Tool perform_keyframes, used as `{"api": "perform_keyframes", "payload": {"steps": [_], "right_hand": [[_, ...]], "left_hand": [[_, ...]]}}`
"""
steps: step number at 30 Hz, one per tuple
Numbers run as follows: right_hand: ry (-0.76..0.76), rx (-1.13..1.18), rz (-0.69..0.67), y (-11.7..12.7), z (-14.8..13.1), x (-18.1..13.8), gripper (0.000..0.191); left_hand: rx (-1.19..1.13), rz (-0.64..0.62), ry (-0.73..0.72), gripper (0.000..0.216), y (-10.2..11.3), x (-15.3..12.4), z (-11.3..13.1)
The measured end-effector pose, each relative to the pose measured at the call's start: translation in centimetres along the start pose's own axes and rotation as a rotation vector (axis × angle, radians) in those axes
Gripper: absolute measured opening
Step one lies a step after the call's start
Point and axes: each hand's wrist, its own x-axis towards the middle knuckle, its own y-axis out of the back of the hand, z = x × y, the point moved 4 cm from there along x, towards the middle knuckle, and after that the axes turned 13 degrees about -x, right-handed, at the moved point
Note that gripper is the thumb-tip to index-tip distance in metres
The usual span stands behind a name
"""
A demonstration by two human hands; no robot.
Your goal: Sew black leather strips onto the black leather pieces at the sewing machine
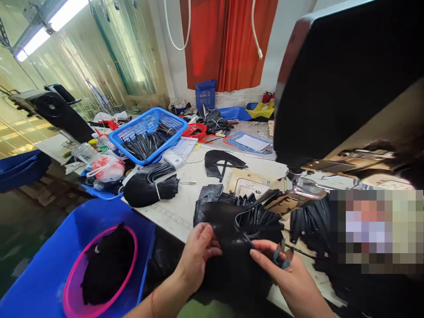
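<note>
A curved black leather-like piece [220,216], like a shoe upper part, is in front of me at the sewing machine. My left hand [198,249] grips its left edge, fingers curled under. At its inner curve, the thumb and forefinger of my right hand [291,278] pinch the end of a narrow black strip [246,239]. Small thread snips [282,258] with blue-green handles sit within the same hand. Behind the piece lie bunched black strips [260,216] and stacked dark pieces [208,194].
The sewing machine head [314,97] looms at right. A tied stack of curved black pieces [142,187] lies left on the table, before a blue basket [115,139] of strips. Lower left, a pink basin [68,287] rests in a blue bin [36,265]. Another curved piece [212,161] lies farther back.
</note>
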Motion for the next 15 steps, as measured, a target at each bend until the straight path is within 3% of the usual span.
{"api": "perform_keyframes", "payload": {"steps": [2, 9, 12, 15], "right_hand": [[0.106, -0.09, -0.046, -0.2, -1.1, 0.0, 0.034], [0.636, -0.683, 0.34, 2.6, -5.5, -0.5, 0.037], [0.809, -0.862, 0.36, 2.6, -6.9, 0.1, 0.026], [0.884, -0.935, 0.328, 2.0, -7.9, 0.8, 0.023]], "left_hand": [[-0.185, -0.086, 0.185, 0.045, -1.4, 0.0, -0.5], [-0.267, 0.028, 0.142, 0.049, -1.9, 1.1, -1.1], [-0.274, 0.025, 0.136, 0.05, -1.8, 0.9, -1.0], [-0.265, 0.031, 0.112, 0.05, -1.6, 0.9, -0.7]]}}
